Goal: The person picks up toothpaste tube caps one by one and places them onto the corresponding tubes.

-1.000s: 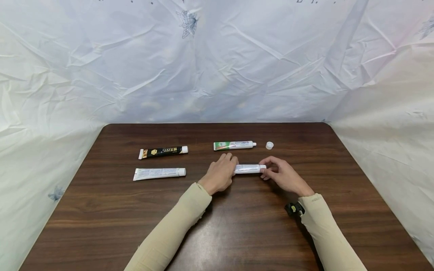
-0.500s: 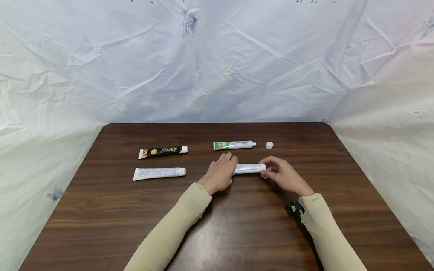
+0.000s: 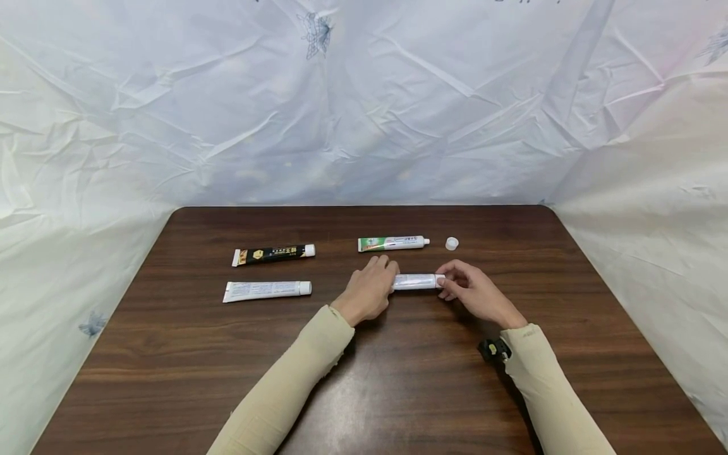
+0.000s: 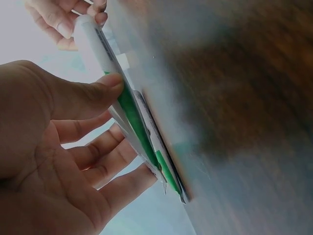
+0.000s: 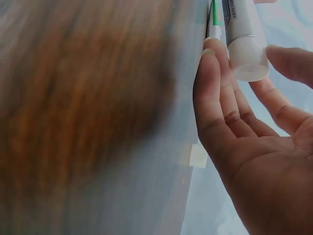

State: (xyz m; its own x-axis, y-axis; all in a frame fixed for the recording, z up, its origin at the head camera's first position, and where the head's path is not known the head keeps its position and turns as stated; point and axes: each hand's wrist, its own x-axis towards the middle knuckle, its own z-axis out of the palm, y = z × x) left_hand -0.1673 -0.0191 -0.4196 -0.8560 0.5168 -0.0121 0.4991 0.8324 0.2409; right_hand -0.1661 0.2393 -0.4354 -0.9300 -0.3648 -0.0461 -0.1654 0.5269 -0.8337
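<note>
A white toothpaste tube [image 3: 415, 282] with a green band lies between my two hands, its capped end toward the right. My left hand [image 3: 370, 287] grips the tube's tail half, thumb on one face and fingers behind, as the left wrist view shows. At the other end, my right hand [image 3: 478, 294] pinches the white cap [image 5: 248, 61] between thumb and fingers. Just beyond, a green-and-white toothpaste tube [image 3: 392, 243] lies with its nozzle bare. A loose white cap [image 3: 452, 243] sits to the right of that nozzle.
On the left of the brown table [image 3: 170, 366] lie a black toothpaste tube [image 3: 273, 254] and a white toothpaste tube [image 3: 264, 291], both capped. White cloth [image 3: 364, 126] hangs behind the table and along both sides.
The right thumb and fingers have turned slightly on the cap. The left hand keeps its grip, and the other tubes stay where they were.
</note>
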